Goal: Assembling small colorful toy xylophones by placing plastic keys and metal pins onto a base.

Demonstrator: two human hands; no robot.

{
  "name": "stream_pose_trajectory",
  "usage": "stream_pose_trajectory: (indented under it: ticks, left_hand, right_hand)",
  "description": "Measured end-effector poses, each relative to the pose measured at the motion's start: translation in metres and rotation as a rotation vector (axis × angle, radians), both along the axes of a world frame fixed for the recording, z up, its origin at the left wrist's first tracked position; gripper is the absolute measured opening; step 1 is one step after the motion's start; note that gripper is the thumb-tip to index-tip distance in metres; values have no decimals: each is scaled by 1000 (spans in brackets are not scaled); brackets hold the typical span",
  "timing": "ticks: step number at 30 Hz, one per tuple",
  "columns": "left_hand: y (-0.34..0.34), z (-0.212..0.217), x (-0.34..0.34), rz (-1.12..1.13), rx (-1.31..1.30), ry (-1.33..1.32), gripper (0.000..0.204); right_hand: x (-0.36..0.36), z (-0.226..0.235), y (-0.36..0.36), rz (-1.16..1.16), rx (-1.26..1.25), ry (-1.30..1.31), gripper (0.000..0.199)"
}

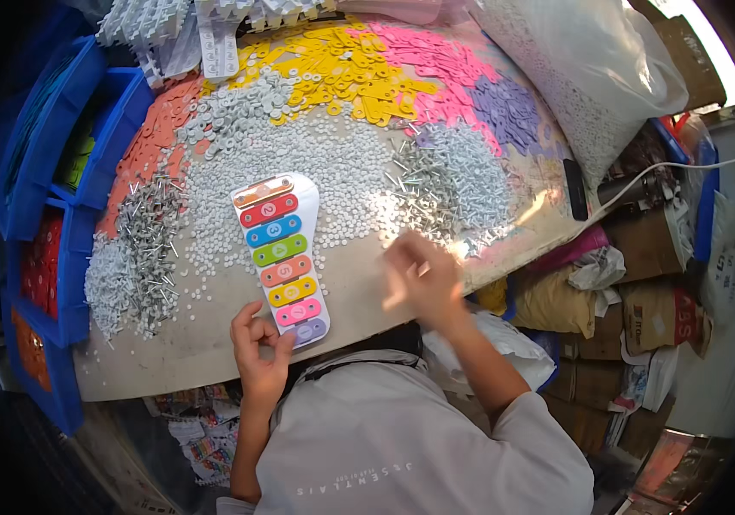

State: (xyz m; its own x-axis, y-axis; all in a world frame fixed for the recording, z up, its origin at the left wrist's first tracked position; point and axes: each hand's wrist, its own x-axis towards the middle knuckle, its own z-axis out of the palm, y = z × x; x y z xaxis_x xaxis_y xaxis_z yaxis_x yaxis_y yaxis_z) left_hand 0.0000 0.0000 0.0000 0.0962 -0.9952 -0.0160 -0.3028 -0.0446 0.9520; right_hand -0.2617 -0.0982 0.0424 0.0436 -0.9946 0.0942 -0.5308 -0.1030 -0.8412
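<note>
At near-left corner of xylophone point(278, 251), left hand point(259, 350) nearer, fingers curled, grip unclear; long axis runs away, leaning left; right hand point(424, 281) apart rightward, blurred, pinch unclear.

Head-worn fisheye view (wide, rim-bent), down onto the table point(352, 292)

Left grip point(260, 354) partly curled; right grip point(426, 283) blurred, fingers bent; bare forearms point(485, 365) extended forward, the right slanting leftward.
</note>
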Motion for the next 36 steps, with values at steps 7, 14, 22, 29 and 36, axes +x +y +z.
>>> stream_pose_trajectory:
  ticks: [7,14,22,29,36]
  left_hand:
    - [-4,-4,-1,91,-79,205,40]
    - [-2,-7,-3,75,-38,235,35]
    - [-7,31,42,321,-179,-267,18]
    - [-47,42,161,592,-290,-727,7]
    - [-62,41,185,444,-226,-954,7]
  right_hand:
    - [-205,-23,-92,-475,-270,363,17]
    - [-293,-79,-120,-386,-199,254,13]
    - [-190,-12,-108,-614,-454,361,24]
    - [-8,0,-24,127,-608,307,14]
    - [37,-24,-7,294,-495,188,20]
